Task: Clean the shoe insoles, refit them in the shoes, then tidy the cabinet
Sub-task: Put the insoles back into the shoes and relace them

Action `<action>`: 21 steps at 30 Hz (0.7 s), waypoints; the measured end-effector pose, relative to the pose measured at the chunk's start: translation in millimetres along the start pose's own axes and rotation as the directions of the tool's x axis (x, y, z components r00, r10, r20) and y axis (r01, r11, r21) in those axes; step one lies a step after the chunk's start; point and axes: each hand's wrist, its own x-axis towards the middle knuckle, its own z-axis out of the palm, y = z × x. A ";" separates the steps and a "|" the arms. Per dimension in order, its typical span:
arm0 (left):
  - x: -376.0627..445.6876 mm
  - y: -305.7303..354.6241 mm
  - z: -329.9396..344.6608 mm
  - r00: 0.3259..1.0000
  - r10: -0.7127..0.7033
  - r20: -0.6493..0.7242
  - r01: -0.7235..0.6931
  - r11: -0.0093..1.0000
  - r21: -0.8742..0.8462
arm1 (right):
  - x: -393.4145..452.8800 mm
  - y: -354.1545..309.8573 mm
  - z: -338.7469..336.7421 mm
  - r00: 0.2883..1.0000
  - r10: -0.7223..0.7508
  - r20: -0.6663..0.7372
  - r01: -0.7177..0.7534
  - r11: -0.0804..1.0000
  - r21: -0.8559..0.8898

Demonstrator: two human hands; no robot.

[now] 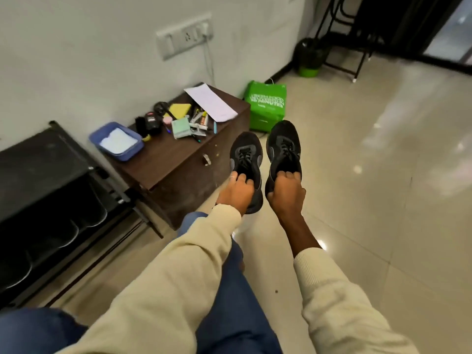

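Two black lace-up sneakers are held up over the tiled floor, toes pointing away from me. My left hand (236, 190) grips the left shoe (246, 155) at its heel opening, fingers curled inside. My right hand (286, 190) grips the right shoe (283, 146) the same way. The insoles are hidden from view. The small dark brown cabinet (178, 169) stands just left of the shoes, its top cluttered with small items.
On the cabinet top lie a blue tray (116, 141) with white contents, a yellow sponge (178, 109), pens, a green pad and a white paper (212, 102). A black shoe rack (48, 185) stands at left. A green bag (267, 106) sits behind the cabinet. My knees in jeans are below.
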 end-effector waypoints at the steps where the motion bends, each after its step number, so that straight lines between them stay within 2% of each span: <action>1: -7.2 -8.9 -12.4 0.999 -0.025 -0.030 0.025 1.000 -0.017 | -2.9 -13.7 -9.2 0.999 -0.026 -0.020 0.026 1.000 0.007; 5: -52.7 -59.8 -55.9 0.978 -0.153 -0.142 0.146 0.987 -0.062 | -23.0 -76.7 -33.3 0.981 -0.181 -0.067 0.184 0.981 0.054; 11: -131.3 -136.2 -93.5 0.916 -0.343 -0.208 0.340 0.939 -0.050 | -57.4 -152.5 -42.6 0.912 -0.402 -0.080 0.408 0.908 0.092; 17: -200.5 -204.8 -115.5 0.797 -0.545 -0.260 0.560 0.828 -0.019 | -80.8 -224.5 -40.1 0.770 -0.635 -0.065 0.637 0.760 0.129; 21: -222.6 -236.2 -127.4 0.724 -0.641 -0.257 0.656 0.754 -0.030 | -88.9 -272.3 -38.2 0.670 -0.742 -0.039 0.739 0.660 0.135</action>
